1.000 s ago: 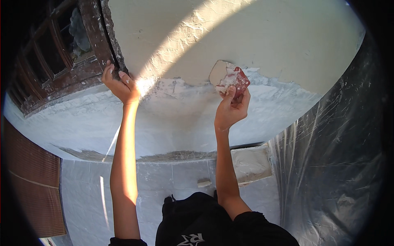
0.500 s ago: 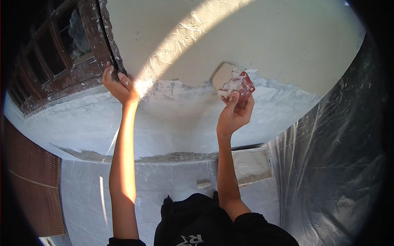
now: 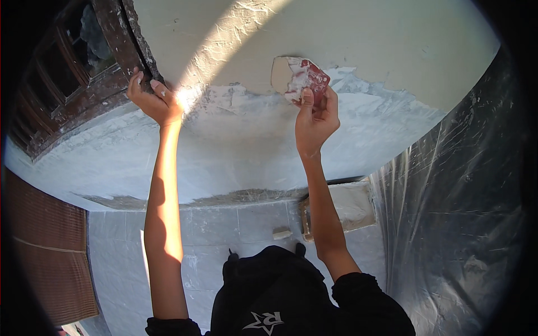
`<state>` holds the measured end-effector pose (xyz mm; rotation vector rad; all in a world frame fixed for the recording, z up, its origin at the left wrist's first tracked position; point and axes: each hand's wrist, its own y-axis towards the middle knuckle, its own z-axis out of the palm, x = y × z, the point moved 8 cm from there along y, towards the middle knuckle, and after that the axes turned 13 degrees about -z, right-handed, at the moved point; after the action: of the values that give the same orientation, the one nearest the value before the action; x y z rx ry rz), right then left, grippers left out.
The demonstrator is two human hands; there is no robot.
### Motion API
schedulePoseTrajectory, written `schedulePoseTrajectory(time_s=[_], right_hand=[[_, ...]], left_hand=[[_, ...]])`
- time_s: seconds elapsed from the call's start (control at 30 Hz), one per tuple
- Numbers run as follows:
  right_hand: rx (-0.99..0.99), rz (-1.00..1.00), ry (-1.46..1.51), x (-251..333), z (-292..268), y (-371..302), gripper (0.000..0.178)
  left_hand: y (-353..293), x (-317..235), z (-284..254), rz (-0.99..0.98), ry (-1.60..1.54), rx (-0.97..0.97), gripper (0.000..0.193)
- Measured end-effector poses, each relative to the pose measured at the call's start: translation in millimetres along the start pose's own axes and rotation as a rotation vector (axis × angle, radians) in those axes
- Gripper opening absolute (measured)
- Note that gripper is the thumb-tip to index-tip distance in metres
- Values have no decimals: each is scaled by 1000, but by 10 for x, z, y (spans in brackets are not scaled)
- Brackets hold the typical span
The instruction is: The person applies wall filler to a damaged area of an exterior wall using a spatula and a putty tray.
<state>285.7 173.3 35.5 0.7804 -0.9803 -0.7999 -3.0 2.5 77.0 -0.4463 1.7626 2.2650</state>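
Note:
My right hand grips a flat red putty spreader, thumb in front and fingers around its lower edge. Cream putty coats the spreader's left part and smears its face. The spreader lies up against the wall, just above the ragged border where the cream coat meets the whitish lower surface. My left hand is at the wall's rough edge beside the brown wooden window frame. Its fingers are apart, with nothing seen in them; dabs of putty mark the fingertips.
On the tiled floor, below my right forearm, stands a shallow tray of putty. A small pale block lies left of it. Plastic sheeting hangs at the right, and a brown ribbed panel stands at the left.
My right hand has moved the putty spreader up and slightly left along the wall. My left hand stays by the window frame; the whole view has shifted a little.

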Motion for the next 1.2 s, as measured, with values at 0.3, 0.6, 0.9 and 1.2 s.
schedulePoseTrajectory(time_s=[0.3, 0.6, 0.9, 1.2], right_hand=[[-85, 96, 119, 115, -181, -14, 27], [-29, -7, -148, 17, -132, -58, 24], [88, -162, -160, 135, 279, -214, 24], [-31, -45, -30, 186, -34, -99, 25]], left_hand=[[38, 16, -30, 25, 40, 10, 37], [14, -7, -40, 9, 16, -4, 36], [-13, -32, 15, -31, -23, 11, 37], [11, 1, -8, -41, -23, 17, 37]])
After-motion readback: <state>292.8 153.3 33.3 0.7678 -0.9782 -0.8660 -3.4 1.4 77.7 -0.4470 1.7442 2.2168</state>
